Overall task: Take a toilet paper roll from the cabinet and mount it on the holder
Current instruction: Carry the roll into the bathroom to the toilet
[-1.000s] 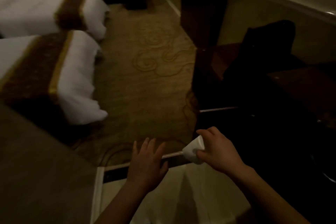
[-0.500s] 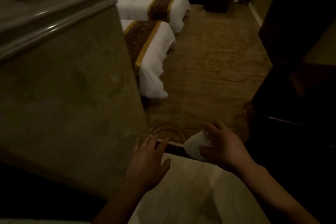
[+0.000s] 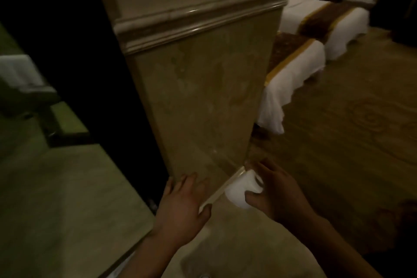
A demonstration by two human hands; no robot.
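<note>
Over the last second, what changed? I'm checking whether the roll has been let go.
The view swung left: the two white beds slid to the right edge, and a beige marble wall now fills the middle. The right hand still grips the white toilet paper roll; the left hand stays open and empty.

The right hand (image 3: 276,192) is covering the far end of the roll (image 3: 241,189), the wall (image 3: 198,97) is hiding part of the nearer bed (image 3: 293,79), and both forearms are running off the bottom edge.
</note>
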